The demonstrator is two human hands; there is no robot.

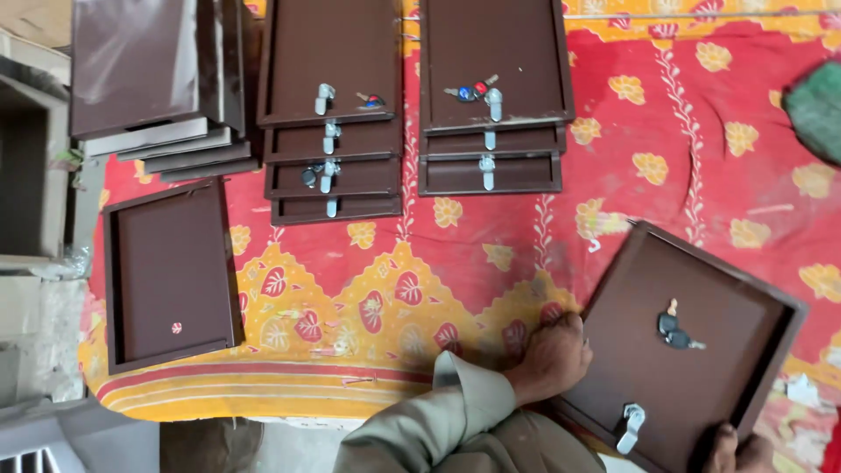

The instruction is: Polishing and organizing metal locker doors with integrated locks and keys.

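A brown metal door panel (692, 342) with a raised rim lies tilted at the lower right on the red and yellow patterned cloth (385, 263). A pair of dark keys (675, 331) rests inside it, and a silver lock latch (630, 427) sits near its close edge. My left hand (552, 355), in a grey-green sleeve, grips the panel's left edge. My right hand (734, 451), only partly in view at the bottom, holds the panel's near corner.
Two stacks of similar brown panels with latches and keys stand at the top middle (333, 114) and top right (491, 96). Another stack (149, 79) is at the top left, above a single panel (171, 271). A green object (816, 105) lies at the right edge.
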